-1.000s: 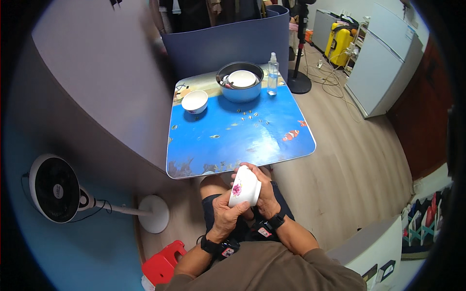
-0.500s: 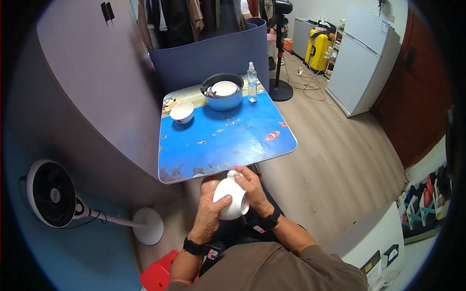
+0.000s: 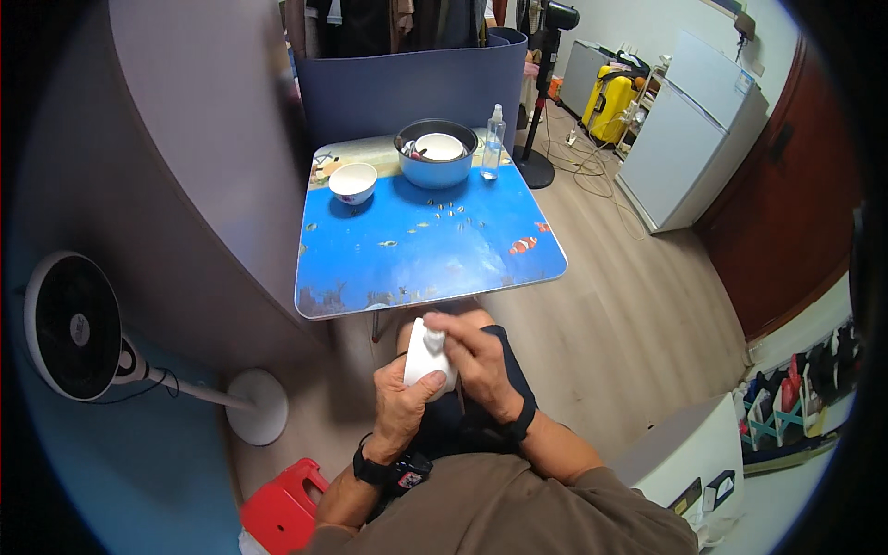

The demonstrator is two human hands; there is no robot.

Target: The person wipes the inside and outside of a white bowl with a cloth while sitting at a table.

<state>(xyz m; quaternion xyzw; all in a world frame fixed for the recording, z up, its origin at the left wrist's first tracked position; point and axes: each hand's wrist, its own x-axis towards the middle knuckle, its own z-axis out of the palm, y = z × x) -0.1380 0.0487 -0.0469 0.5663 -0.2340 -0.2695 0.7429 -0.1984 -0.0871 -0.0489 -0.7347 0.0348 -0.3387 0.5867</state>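
Note:
Above my lap, my left hand (image 3: pixel 400 400) grips a white bowl (image 3: pixel 421 363), thumb on the outer wall, with the bowl turned on its side. My right hand (image 3: pixel 481 363) is closed around a small white wad (image 3: pixel 433 339), which looks like tissue or cloth, and presses it against the bowl. Its fingers partly hide the bowl. Another white bowl (image 3: pixel 352 182) with a small floral mark stands on the blue sea-print table (image 3: pixel 370 268). Further back is a blue pot (image 3: pixel 435 174) with a dark interior, holding a white bowl and other items that are hard to make out.
A clear spray bottle (image 3: pixel 493 143) stands right of the pot. To the left are a white-and-black fan (image 3: pixel 79 324) and a red stool (image 3: pixel 282 513). A black stand fan (image 3: pixel 536 111), a yellow suitcase (image 3: pixel 609 102) and cables on the floor lie beyond, near a refrigerator (image 3: pixel 675 139).
The bowl has turned in my hands, so its foot no longer faces right. My right hand has shifted over it with the wad. The head view has tilted slightly.

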